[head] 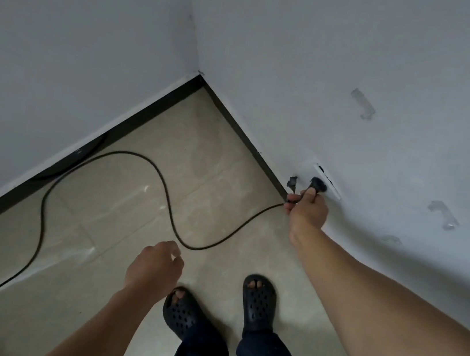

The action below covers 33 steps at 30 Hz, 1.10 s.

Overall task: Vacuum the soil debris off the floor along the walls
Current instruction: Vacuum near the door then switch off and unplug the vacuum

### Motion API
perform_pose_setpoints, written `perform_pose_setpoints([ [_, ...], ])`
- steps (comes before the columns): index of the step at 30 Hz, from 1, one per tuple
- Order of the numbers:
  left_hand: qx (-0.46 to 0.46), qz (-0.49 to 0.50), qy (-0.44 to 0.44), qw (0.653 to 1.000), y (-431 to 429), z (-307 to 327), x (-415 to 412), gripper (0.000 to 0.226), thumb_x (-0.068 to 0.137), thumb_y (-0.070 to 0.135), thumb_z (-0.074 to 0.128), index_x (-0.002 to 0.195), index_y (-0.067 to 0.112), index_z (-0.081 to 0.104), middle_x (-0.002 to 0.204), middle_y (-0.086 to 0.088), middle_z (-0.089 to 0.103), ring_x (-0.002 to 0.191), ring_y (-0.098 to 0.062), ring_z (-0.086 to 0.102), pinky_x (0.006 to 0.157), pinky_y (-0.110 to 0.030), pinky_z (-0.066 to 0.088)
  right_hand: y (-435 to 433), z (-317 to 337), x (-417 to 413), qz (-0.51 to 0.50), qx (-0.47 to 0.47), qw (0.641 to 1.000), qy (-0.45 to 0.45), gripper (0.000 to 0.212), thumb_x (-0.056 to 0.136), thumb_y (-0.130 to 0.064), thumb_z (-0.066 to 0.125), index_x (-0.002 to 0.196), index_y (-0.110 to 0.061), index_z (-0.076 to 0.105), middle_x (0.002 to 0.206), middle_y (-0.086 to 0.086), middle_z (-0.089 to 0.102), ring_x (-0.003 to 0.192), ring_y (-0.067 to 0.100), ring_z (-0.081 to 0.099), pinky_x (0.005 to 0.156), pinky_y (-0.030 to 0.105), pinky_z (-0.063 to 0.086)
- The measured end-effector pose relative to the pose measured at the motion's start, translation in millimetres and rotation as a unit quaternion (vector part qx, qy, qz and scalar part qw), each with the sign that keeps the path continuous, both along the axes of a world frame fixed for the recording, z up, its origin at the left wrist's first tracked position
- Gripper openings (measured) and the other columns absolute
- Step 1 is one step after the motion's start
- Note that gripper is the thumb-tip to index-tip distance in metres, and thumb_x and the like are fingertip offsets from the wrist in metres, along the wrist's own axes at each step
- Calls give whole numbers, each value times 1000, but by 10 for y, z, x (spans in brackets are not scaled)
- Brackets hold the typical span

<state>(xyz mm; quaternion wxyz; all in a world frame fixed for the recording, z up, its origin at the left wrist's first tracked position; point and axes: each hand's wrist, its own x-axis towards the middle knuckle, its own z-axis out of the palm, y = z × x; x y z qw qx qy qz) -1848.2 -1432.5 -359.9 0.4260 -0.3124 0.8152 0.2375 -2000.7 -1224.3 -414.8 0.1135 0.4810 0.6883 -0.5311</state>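
My right hand [309, 208] grips a black plug [316, 184] right at a white wall socket [327, 181] low on the right wall. From the plug a black power cord [165, 189] loops across the beige tiled floor [119, 222] and runs off the bottom left edge. Hanging over the floor in front of my feet, my left hand [155, 266] has loosely curled fingers and holds nothing. No vacuum cleaner is in view, and I cannot make out soil debris on the tiles.
Two white walls meet in a corner [200, 75], each with a black skirting board [80, 153] along the floor. A dark damaged patch [292, 183] marks the wall left of the socket. My feet in black perforated slippers [258, 305] stand near the right wall.
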Motion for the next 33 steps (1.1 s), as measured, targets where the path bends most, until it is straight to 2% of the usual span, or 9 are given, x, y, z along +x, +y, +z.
perform_pose_setpoints([
  [3, -13, -6, -7, 1000, 18, -13, -10, 27, 94, 30, 44, 115, 28, 60, 102, -3, 64, 86, -20, 61, 68, -29, 46, 27, 52, -41, -44, -43, 998, -15, 36, 105, -30, 37, 77, -14, 51, 62, 3, 61, 42, 13, 47, 41, 21, 41],
  [10, -2, -16, 43, 999, 252, -57, -366, 27, 94, 29, 44, 114, 25, 61, 108, -6, 63, 93, -24, 61, 77, -31, 49, 12, 4, -11, -11, -18, 1000, -9, 33, 105, -30, 36, 82, -13, 51, 76, 9, 63, 52, 15, 54, 46, 22, 46],
  [16, -1, -37, 87, 995, 346, 22, -559, 26, 94, 32, 45, 115, 26, 60, 107, -6, 63, 90, -20, 56, 74, -30, 46, -494, 27, 840, -20, -143, 986, -88, 24, 104, -23, 42, 96, -7, 58, 79, 10, 66, 60, 18, 59, 52, 22, 52],
  [18, -11, -52, 115, 992, 247, 40, -559, 25, 95, 31, 45, 115, 26, 60, 105, -4, 65, 89, -18, 54, 73, -29, 42, -408, -132, 816, -31, -152, 983, -102, 20, 104, -21, 44, 95, -7, 57, 76, 9, 62, 57, 17, 55, 47, 21, 48],
  [20, -28, -54, 125, 990, 89, 13, -521, 26, 95, 30, 45, 116, 25, 60, 104, -5, 66, 94, -22, 58, 75, -29, 43, -265, -292, 682, 13, -131, 985, -115, 19, 103, -20, 46, 92, -8, 56, 69, 7, 58, 51, 15, 50, 43, 22, 44],
  [23, -44, -47, 101, 993, -81, -118, -392, 27, 96, 29, 44, 118, 25, 60, 109, -7, 62, 100, -25, 58, 80, -30, 42, -118, -566, 472, 163, -53, 975, -140, 17, 101, -19, 49, 102, -6, 60, 75, 7, 61, 56, 17, 58, 53, 30, 51],
  [26, -48, -42, 96, 993, -180, -272, -188, 27, 96, 28, 44, 119, 25, 59, 109, -6, 62, 99, -25, 58, 77, -29, 41, -89, -831, 247, 318, 30, 933, -164, 43, 96, -17, 55, 138, -11, 49, 112, 14, 66, 93, 30, 68, 84, 44, 57],
  [28, -50, -34, 97, 993, -250, -343, -10, 27, 97, 28, 43, 118, 24, 59, 106, -6, 64, 96, -26, 60, 74, -29, 42, -105, -886, 167, 407, 84, 896, -155, 50, 91, -18, 56, 141, -15, 48, 129, 13, 60, 111, 32, 62, 94, 46, 53],
  [33, -45, 38, 70, 996, -384, -82, 556, 28, 96, 30, 43, 119, 24, 59, 105, -6, 66, 95, -26, 62, 72, -29, 45, -178, -328, 399, 549, 143, 810, -145, 47, 95, -21, 51, 141, -11, 48, 143, 12, 49, 125, 31, 50, 104, 41, 44],
])
